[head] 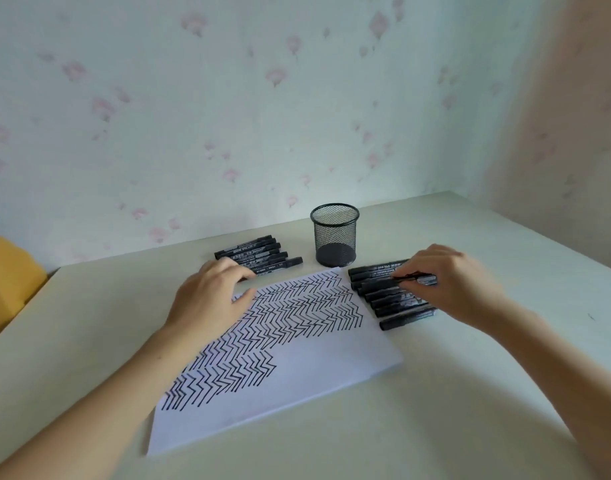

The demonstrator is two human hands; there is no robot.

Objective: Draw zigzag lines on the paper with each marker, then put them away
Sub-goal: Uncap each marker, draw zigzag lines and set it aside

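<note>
Worktop [435,427]: pale and smooth; it carries all the things, and both forearms reach over it from the near edge.
Paper [331,372]: a white sheet that lies flat and turned at an angle in the middle of the worktop. Rows of black zigzag lines cover its upper and left parts; the near right part is blank.
Left hand [207,299]: it rests palm down on the far left corner of the paper. The fingers are relaxed and a little spread and hold nothing; the fingertips reach to the nearest marker of the left group.
Right hand [453,282]: it is over the right group of markers. The thumb and the fingers pinch one black marker [413,278] that lies on top of the group.
Right group of markers [397,303]: black markers side by side, just beside the right edge of the paper, caps toward the paper. The far ends are partly hidden under the right hand.
Left group of markers [259,252]: black markers side by side, beyond the far left corner of the paper.
Mesh pen cup [334,234]: black, round, upright, between the two groups and behind the paper. No marker stands in it.
Wall [228,98]: pale wallpaper with pink flowers, behind the worktop.
</note>
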